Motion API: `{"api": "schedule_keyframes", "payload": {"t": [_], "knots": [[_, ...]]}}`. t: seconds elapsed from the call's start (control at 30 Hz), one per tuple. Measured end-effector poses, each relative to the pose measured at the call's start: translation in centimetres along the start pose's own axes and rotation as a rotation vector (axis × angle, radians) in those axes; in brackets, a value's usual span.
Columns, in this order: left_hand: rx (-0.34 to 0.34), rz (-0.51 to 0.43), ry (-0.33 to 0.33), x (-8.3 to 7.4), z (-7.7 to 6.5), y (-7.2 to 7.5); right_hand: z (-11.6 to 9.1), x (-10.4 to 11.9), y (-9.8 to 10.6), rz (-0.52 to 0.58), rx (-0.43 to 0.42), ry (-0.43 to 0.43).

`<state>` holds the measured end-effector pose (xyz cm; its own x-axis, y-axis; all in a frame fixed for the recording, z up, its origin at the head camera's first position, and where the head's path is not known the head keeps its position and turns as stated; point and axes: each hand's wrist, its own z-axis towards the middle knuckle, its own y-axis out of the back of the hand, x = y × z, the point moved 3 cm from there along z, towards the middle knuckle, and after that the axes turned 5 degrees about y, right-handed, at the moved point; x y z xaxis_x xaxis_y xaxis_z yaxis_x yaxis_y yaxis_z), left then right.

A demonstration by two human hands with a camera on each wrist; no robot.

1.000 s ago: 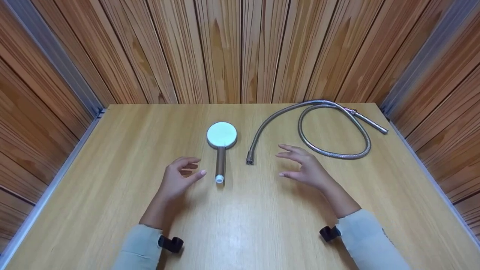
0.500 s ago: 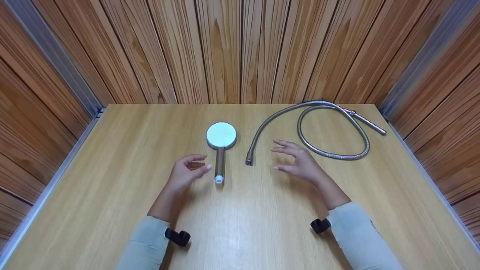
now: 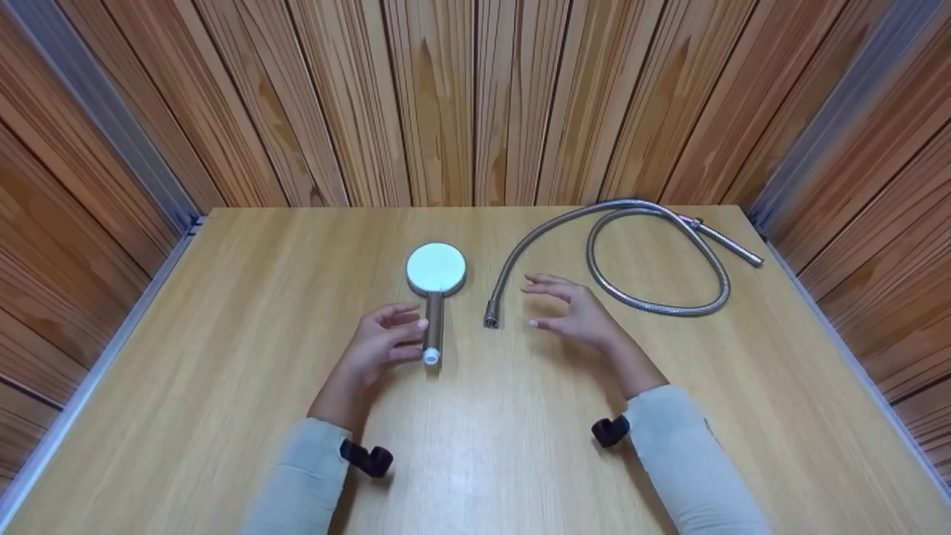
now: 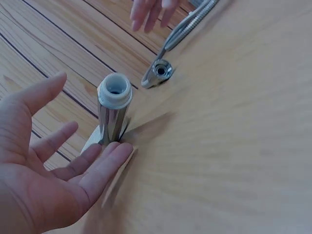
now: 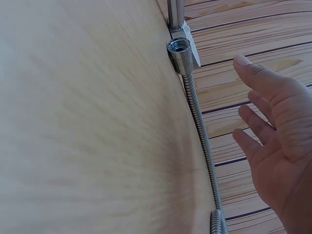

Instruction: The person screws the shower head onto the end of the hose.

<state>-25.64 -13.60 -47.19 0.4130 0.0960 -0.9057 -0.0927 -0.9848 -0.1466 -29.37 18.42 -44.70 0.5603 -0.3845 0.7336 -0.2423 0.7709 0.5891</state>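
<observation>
A handheld shower head (image 3: 436, 267) with a white round face and a metallic handle lies on the table, its white threaded end (image 4: 116, 90) towards the person. Beside the handle is my left hand (image 3: 379, 345), thumb and fingers spread around its left side; whether they touch it I cannot tell. To the right, a metal shower hose (image 3: 657, 306) lies in a loop, with its connector nut (image 3: 492, 316) pointing to the front. My right hand (image 3: 572, 308) hovers just right of that nut, fingers apart and holding nothing; the right wrist view shows the nut's threaded opening (image 5: 179, 45).
The wooden table (image 3: 475, 461) reaches back to a wood-plank wall (image 3: 438, 104), with plank side walls left and right. The hose's far end (image 3: 754, 260) lies near the table's right edge. Both wrists carry small black cameras.
My left hand has moved right and forward, up to the shower head's handle. My right hand has moved left and slightly forward, closer to the hose nut. Shower head and hose lie as before.
</observation>
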Motion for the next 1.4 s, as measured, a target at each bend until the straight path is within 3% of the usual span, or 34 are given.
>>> {"api": "schedule_keyframes", "payload": {"t": [0.13,0.3,0.8,1.03,1.2,1.4], "knots": [[-0.04,-0.02,0.002,0.3,0.2,-0.4,0.8,-0.7,-0.7,0.097,0.011,-0.083],[-0.108,-0.024,0.002,0.2,0.4,-0.6,1.7,-1.2,-1.7,0.178,0.019,-0.128],[-0.05,-0.03,0.049,0.9,1.7,-2.5,3.2,-2.6,-2.4,0.1,-0.005,-0.208],[-0.008,-0.168,0.083,0.7,1.6,-2.5,4.3,-2.7,-2.8,0.15,-0.005,-0.204],[0.043,-0.239,0.019,0.7,1.4,-2.2,4.6,-2.7,-3.1,0.134,0.03,-0.215],[0.067,-0.257,-0.066,0.3,1.0,-1.8,5.0,-2.7,-3.6,0.139,0.07,-0.224]]}}
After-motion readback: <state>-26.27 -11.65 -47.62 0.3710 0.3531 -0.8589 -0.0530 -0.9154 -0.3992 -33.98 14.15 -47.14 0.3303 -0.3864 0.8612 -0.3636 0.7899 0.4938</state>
